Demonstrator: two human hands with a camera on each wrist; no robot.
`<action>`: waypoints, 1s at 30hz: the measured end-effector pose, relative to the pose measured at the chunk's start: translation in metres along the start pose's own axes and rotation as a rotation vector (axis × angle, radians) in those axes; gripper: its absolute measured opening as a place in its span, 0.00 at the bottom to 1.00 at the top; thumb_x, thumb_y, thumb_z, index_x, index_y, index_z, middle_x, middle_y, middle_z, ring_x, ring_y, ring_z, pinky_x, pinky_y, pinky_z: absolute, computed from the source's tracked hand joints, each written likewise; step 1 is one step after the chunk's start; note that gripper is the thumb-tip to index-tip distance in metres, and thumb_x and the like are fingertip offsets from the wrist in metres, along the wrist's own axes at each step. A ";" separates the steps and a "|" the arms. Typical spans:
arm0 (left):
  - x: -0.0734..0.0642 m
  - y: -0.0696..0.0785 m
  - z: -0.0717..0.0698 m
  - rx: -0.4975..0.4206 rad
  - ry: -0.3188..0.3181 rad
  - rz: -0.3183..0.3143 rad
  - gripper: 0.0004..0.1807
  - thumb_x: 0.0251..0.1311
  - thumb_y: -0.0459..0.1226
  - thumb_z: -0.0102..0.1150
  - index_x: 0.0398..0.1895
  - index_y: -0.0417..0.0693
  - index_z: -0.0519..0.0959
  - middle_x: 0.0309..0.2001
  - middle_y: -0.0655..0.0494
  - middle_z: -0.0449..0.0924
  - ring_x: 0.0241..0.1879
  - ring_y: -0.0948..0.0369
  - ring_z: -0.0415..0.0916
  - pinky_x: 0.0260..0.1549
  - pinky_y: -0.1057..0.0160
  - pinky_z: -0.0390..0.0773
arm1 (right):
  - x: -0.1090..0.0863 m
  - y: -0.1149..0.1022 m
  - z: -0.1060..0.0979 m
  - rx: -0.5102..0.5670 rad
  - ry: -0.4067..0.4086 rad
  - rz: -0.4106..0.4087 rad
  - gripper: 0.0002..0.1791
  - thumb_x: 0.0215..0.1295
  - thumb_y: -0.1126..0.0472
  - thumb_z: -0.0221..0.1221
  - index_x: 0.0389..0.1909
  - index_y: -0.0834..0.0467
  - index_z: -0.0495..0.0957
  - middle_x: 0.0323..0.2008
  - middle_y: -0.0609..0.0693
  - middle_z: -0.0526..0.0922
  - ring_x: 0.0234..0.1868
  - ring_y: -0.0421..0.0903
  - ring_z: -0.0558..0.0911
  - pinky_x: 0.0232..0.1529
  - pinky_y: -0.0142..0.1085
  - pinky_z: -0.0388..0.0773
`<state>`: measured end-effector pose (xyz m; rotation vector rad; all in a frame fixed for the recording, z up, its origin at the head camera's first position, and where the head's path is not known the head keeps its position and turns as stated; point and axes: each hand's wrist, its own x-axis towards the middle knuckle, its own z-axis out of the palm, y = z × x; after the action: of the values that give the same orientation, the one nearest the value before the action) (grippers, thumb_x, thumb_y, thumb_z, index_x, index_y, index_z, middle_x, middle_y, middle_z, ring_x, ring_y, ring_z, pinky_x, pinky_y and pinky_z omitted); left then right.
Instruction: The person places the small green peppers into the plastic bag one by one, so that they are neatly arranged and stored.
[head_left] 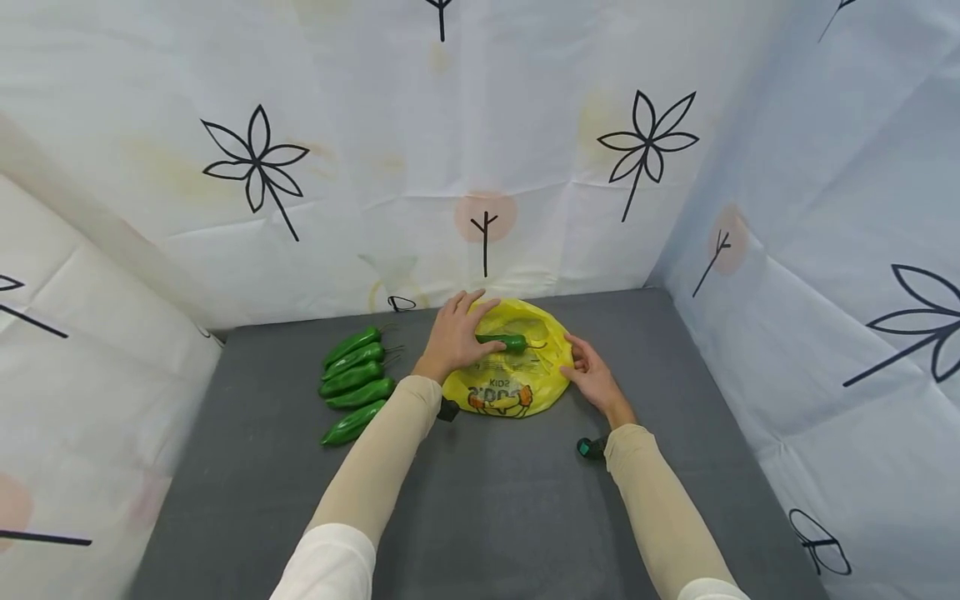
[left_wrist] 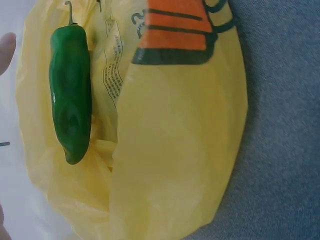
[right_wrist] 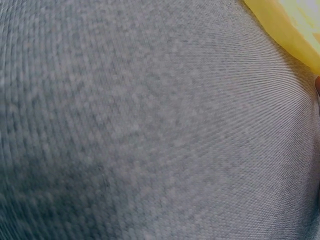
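Observation:
A green chili pepper [head_left: 513,342] lies within the open mouth of a yellow plastic bag [head_left: 551,387] printed with orange and dark figures. My left hand [head_left: 456,332] is over the bag's left side, fingers and thumb spread around one end of the pepper in the head view. In the left wrist view, the whole pepper [left_wrist: 71,95] shows with its stem up, and the fingertips [left_wrist: 6,52] stand apart from it at the edge. At the bag's right rim, my right hand [head_left: 594,382] pinches the plastic between thumb and fingers. Only a corner of the bag [right_wrist: 292,37] enters the right wrist view.
Several more green peppers [head_left: 356,380] lie in a column on the grey tabletop [head_left: 495,508], left of the bag. Patterned white cloth [head_left: 375,208] hangs behind the table and along both sides. A dark wrist device [head_left: 591,448] sits near the right cuff.

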<state>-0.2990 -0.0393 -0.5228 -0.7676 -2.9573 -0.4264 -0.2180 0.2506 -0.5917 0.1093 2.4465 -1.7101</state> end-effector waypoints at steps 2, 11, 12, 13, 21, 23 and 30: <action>-0.002 0.000 -0.001 0.040 -0.008 -0.030 0.50 0.58 0.72 0.57 0.81 0.75 0.51 0.84 0.58 0.43 0.83 0.47 0.41 0.80 0.40 0.49 | 0.000 0.000 0.000 -0.001 0.000 0.003 0.36 0.75 0.59 0.59 0.80 0.43 0.58 0.73 0.62 0.66 0.57 0.54 0.73 0.59 0.48 0.71; -0.010 -0.007 -0.001 0.145 0.014 -0.149 0.53 0.58 0.79 0.43 0.82 0.80 0.34 0.85 0.57 0.30 0.84 0.44 0.30 0.80 0.38 0.41 | -0.004 -0.008 -0.001 0.003 -0.014 0.020 0.36 0.76 0.62 0.58 0.80 0.48 0.57 0.72 0.64 0.67 0.57 0.57 0.74 0.57 0.44 0.71; -0.011 -0.008 -0.001 0.144 0.018 -0.158 0.53 0.58 0.79 0.42 0.82 0.80 0.33 0.85 0.57 0.30 0.84 0.44 0.29 0.80 0.38 0.40 | -0.006 -0.013 -0.002 0.005 -0.019 0.020 0.36 0.76 0.63 0.58 0.80 0.50 0.57 0.72 0.66 0.67 0.57 0.58 0.74 0.56 0.44 0.71; -0.012 -0.009 -0.001 0.138 0.019 -0.167 0.53 0.58 0.79 0.42 0.82 0.80 0.32 0.85 0.56 0.29 0.84 0.44 0.27 0.80 0.38 0.39 | -0.009 -0.017 -0.003 0.008 -0.023 0.021 0.36 0.75 0.64 0.58 0.80 0.52 0.57 0.72 0.66 0.67 0.57 0.59 0.74 0.56 0.44 0.71; -0.019 -0.017 -0.004 0.126 0.028 -0.195 0.54 0.59 0.78 0.43 0.82 0.79 0.31 0.85 0.54 0.30 0.83 0.41 0.27 0.79 0.34 0.39 | -0.021 -0.041 -0.003 -0.015 -0.035 0.009 0.35 0.75 0.65 0.57 0.80 0.56 0.57 0.71 0.67 0.67 0.55 0.56 0.74 0.53 0.39 0.71; -0.022 -0.019 -0.004 0.115 0.032 -0.202 0.54 0.59 0.78 0.43 0.82 0.79 0.32 0.85 0.54 0.30 0.83 0.41 0.28 0.79 0.35 0.39 | -0.021 -0.041 -0.003 -0.016 -0.035 0.006 0.35 0.75 0.65 0.57 0.80 0.56 0.57 0.71 0.68 0.67 0.54 0.56 0.73 0.53 0.39 0.70; -0.033 -0.026 -0.005 0.099 0.041 -0.229 0.54 0.58 0.79 0.43 0.82 0.80 0.33 0.85 0.56 0.28 0.83 0.44 0.23 0.80 0.36 0.38 | -0.011 -0.025 -0.002 -0.007 -0.037 0.018 0.36 0.75 0.64 0.57 0.80 0.54 0.56 0.72 0.67 0.66 0.55 0.57 0.73 0.54 0.40 0.70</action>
<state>-0.2828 -0.0778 -0.5285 -0.4071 -3.0112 -0.2989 -0.2106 0.2440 -0.5661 0.0971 2.4180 -1.6804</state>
